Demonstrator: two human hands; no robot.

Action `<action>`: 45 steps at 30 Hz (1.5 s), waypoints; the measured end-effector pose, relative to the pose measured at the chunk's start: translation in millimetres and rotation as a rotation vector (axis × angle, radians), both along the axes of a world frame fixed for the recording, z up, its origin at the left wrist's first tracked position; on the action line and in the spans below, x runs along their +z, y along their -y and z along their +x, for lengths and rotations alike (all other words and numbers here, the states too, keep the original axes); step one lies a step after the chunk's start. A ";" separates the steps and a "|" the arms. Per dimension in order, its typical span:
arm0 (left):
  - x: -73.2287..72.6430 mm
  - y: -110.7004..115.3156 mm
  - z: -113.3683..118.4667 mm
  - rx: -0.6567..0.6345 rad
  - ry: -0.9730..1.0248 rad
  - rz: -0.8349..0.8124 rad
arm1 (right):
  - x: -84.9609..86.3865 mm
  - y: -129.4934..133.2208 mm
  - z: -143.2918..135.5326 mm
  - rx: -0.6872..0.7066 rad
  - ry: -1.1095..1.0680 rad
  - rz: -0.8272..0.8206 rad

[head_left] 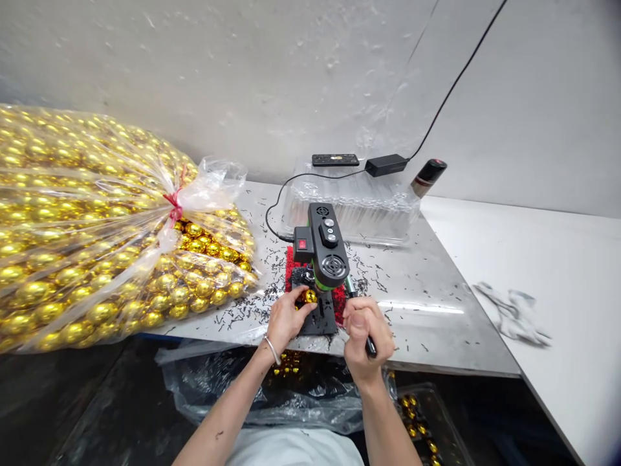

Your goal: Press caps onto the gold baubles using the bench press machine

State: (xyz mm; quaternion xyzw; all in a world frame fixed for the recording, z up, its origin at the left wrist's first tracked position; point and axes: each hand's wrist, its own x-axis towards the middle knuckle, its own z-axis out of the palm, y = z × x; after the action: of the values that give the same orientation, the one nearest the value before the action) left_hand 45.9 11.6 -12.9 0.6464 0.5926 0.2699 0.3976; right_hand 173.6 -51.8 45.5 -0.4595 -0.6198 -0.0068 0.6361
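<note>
Centre of frame: bench machine (321, 249), black, with round slotted vents (334, 265), green band (321, 285), red switch (302, 244) and black lever handle (371, 347); beneath it, red mat (290, 260) and shiny gold ball (310, 296). Left of frame: clear bag (218, 183) patterned with gold balls (58, 239), pinkish-red tie (173, 206). Upper right: black adapter (387, 166), can (427, 176) in black over brown; centre right: silver-grey tabletop (436, 278), flecked black.

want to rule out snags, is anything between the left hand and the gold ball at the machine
Nothing visible: the left hand's thumb and fingers are on the gold ball, below the machine's front end. The right hand grips the black handle off to the side.
</note>
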 end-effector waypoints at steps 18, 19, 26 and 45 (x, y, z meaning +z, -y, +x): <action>-0.9 2.7 4.5 -0.043 0.001 0.075 | -65.1 -4.9 6.8 -0.010 0.083 0.097; -0.8 2.7 4.6 -0.045 -0.003 0.073 | -68.9 -5.9 6.4 -0.016 0.070 0.108; -1.5 1.7 3.9 -0.013 0.064 0.034 | -79.3 -10.3 6.1 -0.042 0.055 0.125; -40.2 73.6 -58.5 -0.127 0.471 -0.528 | 3.4 -4.3 -2.8 -0.042 -0.043 0.016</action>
State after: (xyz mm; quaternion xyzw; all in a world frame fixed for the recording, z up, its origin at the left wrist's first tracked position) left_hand -12.6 -62.0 -53.1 0.4770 0.4926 0.2239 0.6926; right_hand 170.8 -47.5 48.9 -0.4671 -0.5963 -0.0154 0.6526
